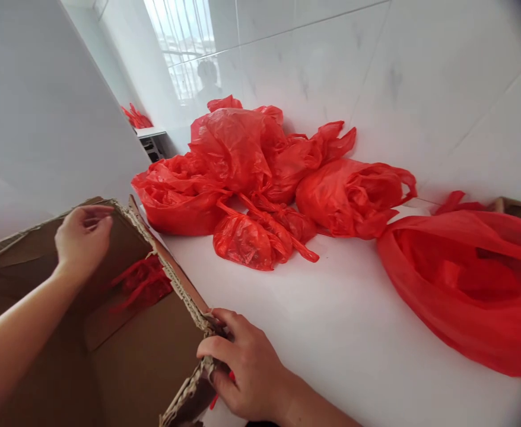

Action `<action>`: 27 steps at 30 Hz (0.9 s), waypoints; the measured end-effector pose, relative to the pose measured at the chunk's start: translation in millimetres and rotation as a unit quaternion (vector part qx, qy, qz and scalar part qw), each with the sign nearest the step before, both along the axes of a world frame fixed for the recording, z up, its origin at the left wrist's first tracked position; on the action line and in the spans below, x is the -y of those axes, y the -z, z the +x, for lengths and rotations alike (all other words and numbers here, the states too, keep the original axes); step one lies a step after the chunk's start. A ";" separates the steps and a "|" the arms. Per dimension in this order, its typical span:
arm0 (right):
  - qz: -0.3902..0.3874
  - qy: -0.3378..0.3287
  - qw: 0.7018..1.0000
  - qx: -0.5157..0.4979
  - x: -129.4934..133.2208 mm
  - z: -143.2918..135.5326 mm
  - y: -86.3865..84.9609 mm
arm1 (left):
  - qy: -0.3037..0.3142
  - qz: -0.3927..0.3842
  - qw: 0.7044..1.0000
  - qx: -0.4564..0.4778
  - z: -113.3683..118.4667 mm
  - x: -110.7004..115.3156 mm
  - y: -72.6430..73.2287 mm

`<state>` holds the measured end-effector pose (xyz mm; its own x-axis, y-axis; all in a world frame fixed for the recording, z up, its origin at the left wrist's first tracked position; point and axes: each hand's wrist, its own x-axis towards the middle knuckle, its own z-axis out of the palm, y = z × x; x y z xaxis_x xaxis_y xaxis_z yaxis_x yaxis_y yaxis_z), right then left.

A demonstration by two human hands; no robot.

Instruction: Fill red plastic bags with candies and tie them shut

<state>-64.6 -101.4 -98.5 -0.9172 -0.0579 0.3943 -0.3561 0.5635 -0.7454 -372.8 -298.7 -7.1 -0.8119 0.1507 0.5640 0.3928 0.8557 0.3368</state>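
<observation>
An open cardboard box [140, 356] with torn rims stands at the lower left, and a red plastic bag [147, 281] lies inside it. Over the box's far part is my left hand [85, 237], its fingers curled with thumb and fingertips close together near the rim; whether anything is between them is too small to tell. My right hand [247, 367] grips the box's near right corner, fingers over the torn edge. A bit of red shows beneath that hand.
Several red plastic bags [234, 142] are heaped on the white surface [332, 308] against the tiled wall [323, 65]. A large open red bag [456, 284] lies at the right. A white panel [42, 107] rises at the left.
</observation>
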 end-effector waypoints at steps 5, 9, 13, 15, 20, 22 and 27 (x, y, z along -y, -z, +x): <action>0.022 0.011 1.000 -0.018 -0.3 0.7 -0.3 | 0.311 -0.149 0.939 -0.022 79.7 -110.7 -28.3; 0.030 0.011 0.999 -0.023 -1.1 2.5 -1.6 | 0.406 -0.258 0.876 0.038 95.2 -180.0 -19.3; 0.034 0.010 0.999 -0.021 -1.4 3.8 -1.3 | 0.395 -0.299 0.860 0.120 88.4 -198.8 -23.1; 0.034 0.010 0.999 -0.018 -1.6 3.9 -1.5 | 0.391 -0.286 0.861 0.155 90.7 -187.0 -39.0; 0.022 0.008 1.000 -0.010 -1.9 3.9 -3.4 | 0.351 -0.179 0.883 0.254 93.0 -107.1 -96.9; 0.011 0.005 1.000 -0.005 -1.9 4.4 -4.3 | 0.292 -0.037 0.886 0.358 83.5 -62.8 -111.4; -0.001 -0.008 1.000 0.015 -2.1 5.4 -6.2 | 0.097 0.073 0.806 0.579 49.8 38.9 -92.4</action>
